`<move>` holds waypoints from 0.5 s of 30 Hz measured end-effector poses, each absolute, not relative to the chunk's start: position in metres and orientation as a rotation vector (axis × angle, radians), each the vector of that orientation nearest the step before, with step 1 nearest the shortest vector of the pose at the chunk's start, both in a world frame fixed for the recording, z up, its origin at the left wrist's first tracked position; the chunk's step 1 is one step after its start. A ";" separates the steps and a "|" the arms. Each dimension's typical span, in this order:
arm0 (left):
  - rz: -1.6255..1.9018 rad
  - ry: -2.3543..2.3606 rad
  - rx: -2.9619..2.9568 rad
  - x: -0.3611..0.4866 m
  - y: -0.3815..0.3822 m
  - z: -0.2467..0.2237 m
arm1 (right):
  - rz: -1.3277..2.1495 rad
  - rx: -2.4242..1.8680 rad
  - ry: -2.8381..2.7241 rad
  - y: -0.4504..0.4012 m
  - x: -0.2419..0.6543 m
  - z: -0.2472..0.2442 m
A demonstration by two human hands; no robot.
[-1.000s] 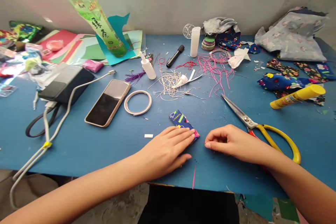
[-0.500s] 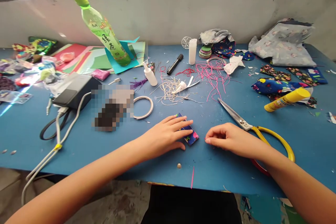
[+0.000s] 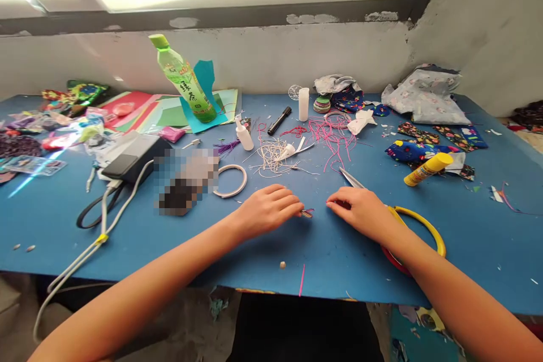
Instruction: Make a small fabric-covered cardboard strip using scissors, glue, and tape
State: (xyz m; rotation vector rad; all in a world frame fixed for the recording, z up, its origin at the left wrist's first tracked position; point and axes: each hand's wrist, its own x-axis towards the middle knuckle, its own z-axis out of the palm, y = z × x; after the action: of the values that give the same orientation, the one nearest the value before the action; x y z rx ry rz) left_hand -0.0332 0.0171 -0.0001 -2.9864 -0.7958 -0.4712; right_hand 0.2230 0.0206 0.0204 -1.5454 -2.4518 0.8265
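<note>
My left hand has its fingers closed on a small fabric-covered piece, dark blue with a print in the earlier view. Only its edge pokes out past the fingertips now. To the right, my right hand is pinched, with a tiny pink bit at the fingertips, too small to name. Its wrist and fingers lie over large scissors with yellow and red handles, hiding their middle. A pink strand and a small pale round bit lie near the table's front edge.
A green tea bottle stands leaning at the back left. Tangled cream cords and pink cords lie mid-table. A glue stick, fabric scraps, a black marker, a white ring and a cabled black box surround them.
My left hand has gone from lying spread on the fabric-covered piece to gripping it, tipped edge-on. My right hand stays pinched. The camera view has tilted upward, showing more window.
</note>
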 end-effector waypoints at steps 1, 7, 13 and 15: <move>-0.459 -0.776 -2.982 -0.034 0.015 0.001 | 0.742 -1.550 -2.491 0.021 0.222 0.018; -0.414 -0.749 -2.982 -0.039 -0.017 -0.001 | 0.357 -1.676 -2.742 0.003 0.210 0.017; -0.212 -1.461 -2.865 -0.008 -0.042 0.001 | -0.024 -1.755 -2.857 -0.023 0.190 0.025; -0.196 -1.625 -2.864 0.003 -0.042 0.005 | -0.145 -1.757 -2.850 -0.024 0.195 0.031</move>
State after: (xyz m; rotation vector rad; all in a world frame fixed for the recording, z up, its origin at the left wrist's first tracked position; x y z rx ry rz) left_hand 0.0027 -0.0424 0.0049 -2.8636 -1.6255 -0.1961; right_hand 0.1951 -0.0236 0.0307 -1.7573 -2.8505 -0.1448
